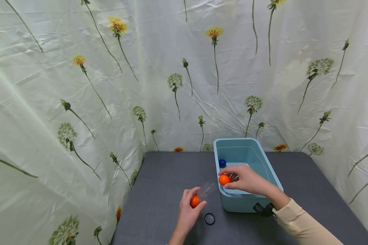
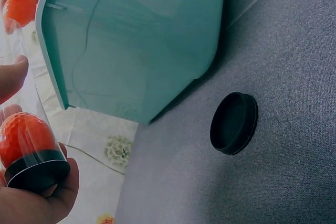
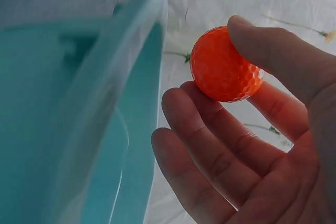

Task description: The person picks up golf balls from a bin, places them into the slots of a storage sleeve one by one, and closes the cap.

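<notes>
Right hand (image 1: 246, 177), holding the first ball (image 1: 224, 180): the ball, orange and dimpled, lies at 9 o'clock from the hand in the head view, pinched between thumb and fingertips. In the right wrist view the thumb presses it from 2 o'clock, while two fingers reach toward 10 o'clock, apart from it. The ball overlaps the near-left rim of the bin (image 1: 252, 205) in the head view; how high it stands above that rim cannot be told.

Left hand (image 1: 187, 208), holding the tube (image 1: 207, 190): the fingers are curled around this clear cylinder, which points to about 2 o'clock from the hand in the head view. The second ball (image 1: 195, 201), also orange, sits inside the tube, against its black end (image 2: 39, 171). In the left wrist view the first ball appears at 12 o'clock from the second, close to the tube's far end; contact there cannot be told.

Surroundings, head view: the cap (image 1: 210, 218), black and round, lies on the table (image 1: 168, 177) at 4 o'clock from the left hand, touching neither hand. The blue ball (image 1: 222, 163) lies inside the bin, at 12 o'clock from the first ball.
</notes>
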Action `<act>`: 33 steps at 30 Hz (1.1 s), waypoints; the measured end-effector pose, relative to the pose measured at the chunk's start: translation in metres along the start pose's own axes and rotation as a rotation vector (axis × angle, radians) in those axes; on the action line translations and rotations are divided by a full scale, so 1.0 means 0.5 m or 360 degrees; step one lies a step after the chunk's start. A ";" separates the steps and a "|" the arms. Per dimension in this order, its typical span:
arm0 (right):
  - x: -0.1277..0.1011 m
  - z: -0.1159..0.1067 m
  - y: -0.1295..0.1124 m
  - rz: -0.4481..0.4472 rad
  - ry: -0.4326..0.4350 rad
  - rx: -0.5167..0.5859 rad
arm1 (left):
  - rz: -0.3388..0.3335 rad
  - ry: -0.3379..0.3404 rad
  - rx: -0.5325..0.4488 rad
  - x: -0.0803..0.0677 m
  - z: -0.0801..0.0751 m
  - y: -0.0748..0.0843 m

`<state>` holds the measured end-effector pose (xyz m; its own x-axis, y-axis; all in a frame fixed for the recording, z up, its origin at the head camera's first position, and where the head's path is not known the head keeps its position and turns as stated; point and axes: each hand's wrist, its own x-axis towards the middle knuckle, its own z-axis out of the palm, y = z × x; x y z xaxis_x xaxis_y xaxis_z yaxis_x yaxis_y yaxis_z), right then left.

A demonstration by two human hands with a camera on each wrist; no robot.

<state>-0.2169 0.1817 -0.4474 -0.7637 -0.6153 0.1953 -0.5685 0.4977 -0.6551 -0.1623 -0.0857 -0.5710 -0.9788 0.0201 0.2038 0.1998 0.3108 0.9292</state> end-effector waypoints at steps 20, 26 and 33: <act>0.022 0.049 -0.010 0.0009 -0.0081 0.0009 | -0.0007 -0.0085 0.0017 0.004 0.007 0.005; 0.026 0.045 -0.018 0.0020 -0.0120 -0.0005 | 0.0006 -0.0079 0.0013 0.007 0.006 0.006; 0.035 0.018 -0.012 -0.0009 -0.0085 0.0033 | 0.0008 -0.0073 -0.0013 0.011 0.008 0.005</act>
<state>-0.2240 0.1623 -0.4467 -0.7428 -0.6501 0.1600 -0.5657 0.4817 -0.6693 -0.1672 -0.0808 -0.5687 -0.9788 0.0655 0.1943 0.2050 0.3025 0.9308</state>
